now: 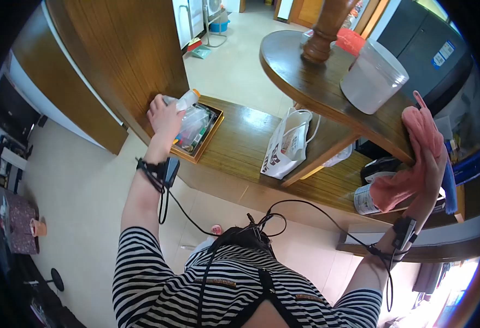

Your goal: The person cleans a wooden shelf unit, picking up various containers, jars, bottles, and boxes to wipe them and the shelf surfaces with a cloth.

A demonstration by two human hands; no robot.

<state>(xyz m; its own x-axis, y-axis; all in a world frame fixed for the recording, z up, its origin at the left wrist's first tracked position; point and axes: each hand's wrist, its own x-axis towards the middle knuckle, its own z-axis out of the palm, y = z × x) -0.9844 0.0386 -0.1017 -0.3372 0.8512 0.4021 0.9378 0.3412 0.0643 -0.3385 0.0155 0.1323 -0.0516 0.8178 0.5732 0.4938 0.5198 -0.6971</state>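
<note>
My left hand (pixel 165 116) is at the left end of the wooden shelf, its fingers closed around a small white bottle with an orange cap (pixel 187 100). The bottle lies tilted above a shallow brown tray (pixel 200 152) that holds a clear plastic bag (pixel 195 124) and small items. On the right, my right hand (pixel 435 167) grips a pink cloth (pixel 409 183); the folds partly hide the fingers. The cloth hangs down beside a round, white-and-blue patterned can (pixel 366 199) and touches or overlaps it.
A white paper bag (pixel 286 145) stands mid-shelf. Above it, a rounded wooden tier (pixel 305 82) carries a turned post (pixel 321 41) and a translucent lidded jar (pixel 372 76). A tall wooden panel (pixel 120 49) rises at the left. Black cables hang between my wrists.
</note>
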